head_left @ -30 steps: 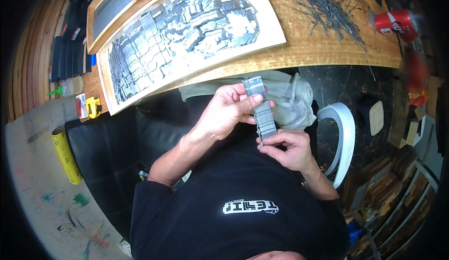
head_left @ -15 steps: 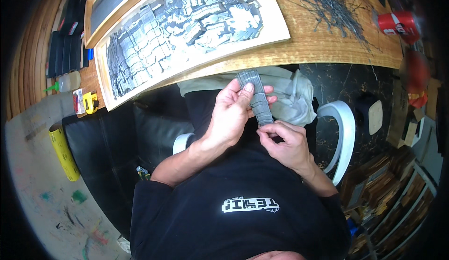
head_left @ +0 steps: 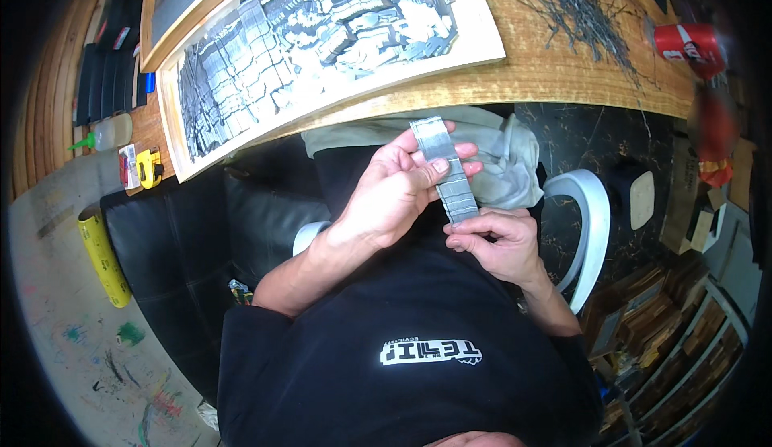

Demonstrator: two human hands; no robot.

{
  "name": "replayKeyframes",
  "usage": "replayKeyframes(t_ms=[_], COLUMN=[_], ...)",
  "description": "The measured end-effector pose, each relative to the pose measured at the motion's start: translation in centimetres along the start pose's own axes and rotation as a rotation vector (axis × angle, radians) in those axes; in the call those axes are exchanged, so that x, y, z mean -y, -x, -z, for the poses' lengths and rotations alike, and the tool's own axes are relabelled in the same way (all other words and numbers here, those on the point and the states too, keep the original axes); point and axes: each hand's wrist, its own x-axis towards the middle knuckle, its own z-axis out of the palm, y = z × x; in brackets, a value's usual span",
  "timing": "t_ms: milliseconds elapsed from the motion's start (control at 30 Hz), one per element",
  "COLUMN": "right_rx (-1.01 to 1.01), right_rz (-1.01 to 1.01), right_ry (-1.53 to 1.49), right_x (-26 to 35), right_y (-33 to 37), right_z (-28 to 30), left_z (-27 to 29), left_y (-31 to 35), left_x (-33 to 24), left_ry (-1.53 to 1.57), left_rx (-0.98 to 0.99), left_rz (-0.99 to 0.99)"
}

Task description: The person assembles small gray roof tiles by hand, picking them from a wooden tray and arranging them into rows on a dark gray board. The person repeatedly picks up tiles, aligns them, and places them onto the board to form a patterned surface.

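Observation:
A grey banded strip [head_left: 448, 175], ridged crosswise as if built of overlapping layers, is held slanting in front of my chest. My left hand [head_left: 386, 194] grips it, thumb pressed on its face and fingers behind, with fingertips showing past its right edge. At its lower end my right hand [head_left: 503, 246] has thumb and fingers closed together on the tip. Beyond my hands, a pale wooden frame [head_left: 338, 105] lies tilted on the table, holding many similar grey, black and white layered pieces [head_left: 265, 69] on a white backing.
On the wooden table [head_left: 555, 85] lie dry grey twigs [head_left: 575, 13], a red can [head_left: 687, 49], a yellow tool [head_left: 149, 168] and a green-tipped bottle [head_left: 112, 132]. A pale cloth [head_left: 515, 157] covers my lap. A white chair arm [head_left: 591, 238] curves at right; a yellow roll [head_left: 104, 258] stands left.
The strip has turned so its face catches more light. My left thumb sits lower along it, and my right fingers have shifted slightly at the lower end.

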Motion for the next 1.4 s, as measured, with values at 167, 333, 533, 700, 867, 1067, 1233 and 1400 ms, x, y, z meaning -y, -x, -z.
replayKeyframes(t_ms=[167,333,533,700,867,1067,1233,1400], right_rx=[0.04,0.038,-0.012,-0.049,-0.029,-0.064,-0.081,-0.079], right_rz=[0.11,0.026,0.081,0.004,0.156,0.153,0.148,0.104], right_ry=[-0.071,-0.169,-0.09,-0.069,0.206,0.313,0.31,0.288], right_x=[-0.5,-0.3,-0.4,0.0,0.4,1.2,1.0,0.8], right_y=[0.1,0.5,-0.9,-1.0,-1.3,-0.9,-0.6,-0.4], right_z=[-0.3,-1.8,-1.8,-1.6,-1.1,-1.7,-1.7,-1.7], left_z=[0.9,1.2,1.9,1.8,1.8,1.7,2.8,3.6], left_y=[-0.3,-0.7,-1.7,-1.0,-0.6,0.3,0.3,0.3], left_x=[-1.2,-1.7,-1.7,-2.3,-1.7,-0.7,0.0,0.0], left_ry=[-0.18,-0.236,-0.259,-0.381,-0.405,-0.424,-0.367,-0.257], left_rx=[0.032,0.003,-0.02,-0.02,-0.108,-0.213,-0.203,-0.128], left_rz=[0.133,0.085,0.025,0.015,-0.082,-0.117,-0.081,-0.083])
